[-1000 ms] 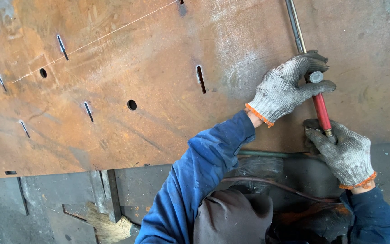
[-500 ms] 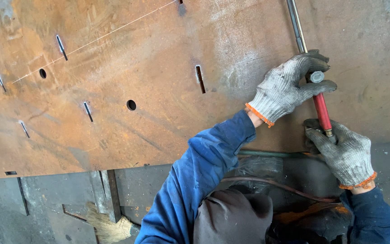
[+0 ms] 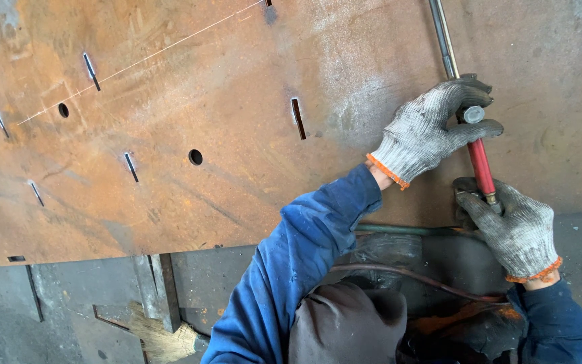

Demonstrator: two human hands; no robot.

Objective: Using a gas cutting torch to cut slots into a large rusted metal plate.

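A long cutting torch [image 3: 477, 156] with a red handle and a metal tube lies across a large rusty steel plate [image 3: 223, 101] at the right. My left hand [image 3: 426, 131], in a grey knit glove, grips the torch at its round valve knob. My right hand [image 3: 513, 226], gloved the same, holds the lower end of the red handle near the plate's edge. The plate has several cut slots [image 3: 297, 118] and round holes [image 3: 195, 157], and a thin scribed line crosses its top left.
Hoses [image 3: 412, 230] run under the plate's lower edge toward the torch. Grey steel pieces [image 3: 159, 290] and a worn brush [image 3: 163, 340] lie on the dark floor below. My knee in dark trousers [image 3: 345, 323] is at the bottom middle.
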